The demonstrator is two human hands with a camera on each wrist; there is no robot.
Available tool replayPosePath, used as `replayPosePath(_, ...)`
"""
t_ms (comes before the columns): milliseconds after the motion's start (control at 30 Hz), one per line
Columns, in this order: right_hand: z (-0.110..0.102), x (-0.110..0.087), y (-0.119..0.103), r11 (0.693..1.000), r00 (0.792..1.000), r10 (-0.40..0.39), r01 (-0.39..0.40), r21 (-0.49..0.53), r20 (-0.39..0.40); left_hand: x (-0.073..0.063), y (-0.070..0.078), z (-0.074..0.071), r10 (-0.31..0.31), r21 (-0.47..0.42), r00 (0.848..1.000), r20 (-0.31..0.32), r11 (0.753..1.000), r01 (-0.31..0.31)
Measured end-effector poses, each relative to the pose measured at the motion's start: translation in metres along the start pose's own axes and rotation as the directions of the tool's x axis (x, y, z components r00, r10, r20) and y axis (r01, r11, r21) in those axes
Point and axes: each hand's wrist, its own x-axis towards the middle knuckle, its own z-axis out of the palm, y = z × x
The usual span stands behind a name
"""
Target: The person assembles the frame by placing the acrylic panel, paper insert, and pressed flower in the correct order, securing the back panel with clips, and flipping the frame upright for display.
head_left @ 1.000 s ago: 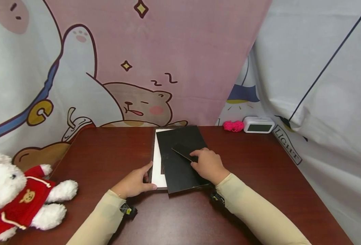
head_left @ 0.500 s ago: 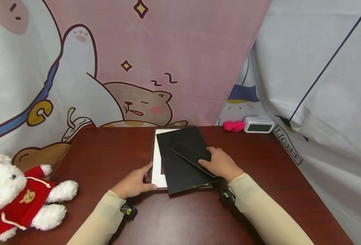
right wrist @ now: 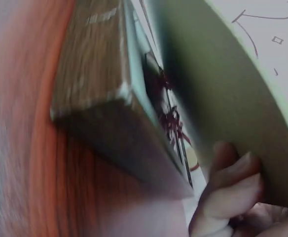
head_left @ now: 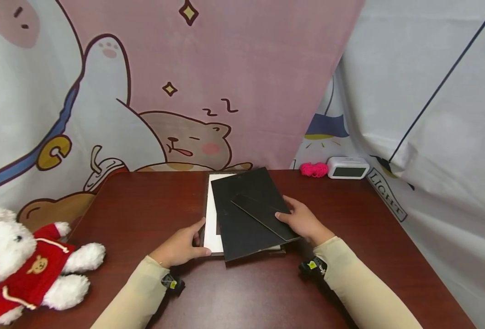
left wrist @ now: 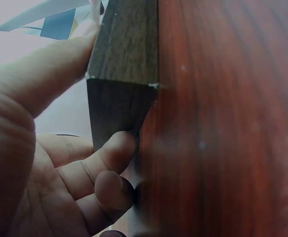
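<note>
A picture frame (head_left: 213, 238) with a brown wood-grain edge and a white inner border lies on the table. Across it, at a slant, is a black backing board (head_left: 238, 237) with a flat black stand leg (head_left: 263, 212) on its upper face. My left hand (head_left: 180, 246) grips the frame's near left corner, thumb and fingers on adjoining sides. With thumb above and fingers beneath, my right hand (head_left: 306, 222) holds the board's right edge. In the right wrist view the pale underside of the board (right wrist: 233, 94) stands tilted away from the frame (right wrist: 94, 59), with dark red strands between them.
The reddish-brown wooden table (head_left: 151, 201) carries a pink bundle of yarn (head_left: 314, 169) and a white digital clock (head_left: 348, 168) at the back right. A white plush bear (head_left: 28, 265) in a red sweater is at the left. Printed cloth (head_left: 267, 82) hangs behind.
My right hand has moved right, off the stand leg and onto the board's right edge. That edge has come up a little. The left hand stays at the frame's corner.
</note>
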Motion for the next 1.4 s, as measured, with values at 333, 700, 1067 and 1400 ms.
replayPosePath(333, 0.020, -0.012, -0.015, 0.896, 1.000, 0.022, -0.017, 0.445, -0.008, -0.001, 0.002, -0.001, 0.011, -0.005, 1.000, -0.003, 1.000, -0.011)
replayPosePath(700, 0.051, -0.008, -0.019, 0.886, 0.994, 0.045, 0.004, 0.464, -0.096, 0.001, 0.000, 0.000, 0.019, -0.041, 1.000, 0.000, 0.999, -0.019)
replayPosePath(1067, 0.053, -0.003, -0.022, 0.960, 0.992, 0.033, 0.001, 0.279, -0.119, -0.001, 0.000, -0.002, 0.029, -0.049, 0.999, 0.030, 0.998, -0.027)
replayPosePath(1400, 0.039, 0.002, -0.014, 0.972, 0.999, -0.032, 0.025, -0.233, -0.024, -0.003, 0.004, -0.005, 0.015, -0.039, 0.999, 0.045, 0.999, -0.013)
